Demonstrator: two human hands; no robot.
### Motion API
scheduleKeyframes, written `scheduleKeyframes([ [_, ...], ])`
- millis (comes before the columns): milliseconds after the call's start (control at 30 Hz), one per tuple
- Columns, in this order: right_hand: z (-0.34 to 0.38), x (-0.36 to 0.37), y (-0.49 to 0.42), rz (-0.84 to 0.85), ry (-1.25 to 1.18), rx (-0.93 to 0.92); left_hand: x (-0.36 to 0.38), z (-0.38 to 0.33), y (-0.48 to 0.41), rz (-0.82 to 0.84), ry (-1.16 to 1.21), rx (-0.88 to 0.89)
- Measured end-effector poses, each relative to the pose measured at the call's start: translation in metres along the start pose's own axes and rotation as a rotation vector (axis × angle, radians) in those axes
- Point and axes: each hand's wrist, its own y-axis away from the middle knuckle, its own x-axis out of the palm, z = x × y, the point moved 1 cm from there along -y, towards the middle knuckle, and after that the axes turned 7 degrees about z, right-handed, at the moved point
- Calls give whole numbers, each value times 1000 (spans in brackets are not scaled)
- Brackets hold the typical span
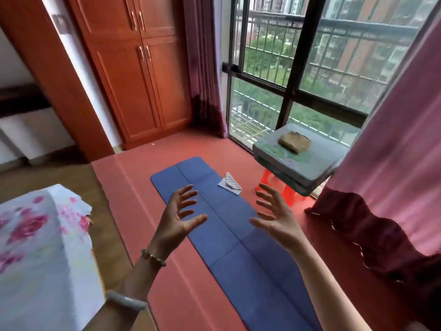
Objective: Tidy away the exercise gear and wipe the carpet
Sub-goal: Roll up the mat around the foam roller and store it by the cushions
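Note:
A blue exercise mat lies unrolled on the red carpet, running from the middle of the view toward me. A folded striped white cloth rests at the mat's far right edge. My left hand and my right hand hover above the mat with palms facing each other and fingers spread. Neither hand holds or touches anything.
A grey tabletop carrying a folded tan cloth sits on a red plastic stool by the window. Pink curtains hang at right. A wooden wardrobe stands at the back, a floral-covered bed at left.

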Motion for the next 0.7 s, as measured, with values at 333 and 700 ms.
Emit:
scheduleKeyframes([
  [333,-3,64,-212,176,8,-52,-125,49,-127,-156,9,-56],
  [700,22,183,-434,371,15,-84,-279,100,-241,-416,91,-82],
])
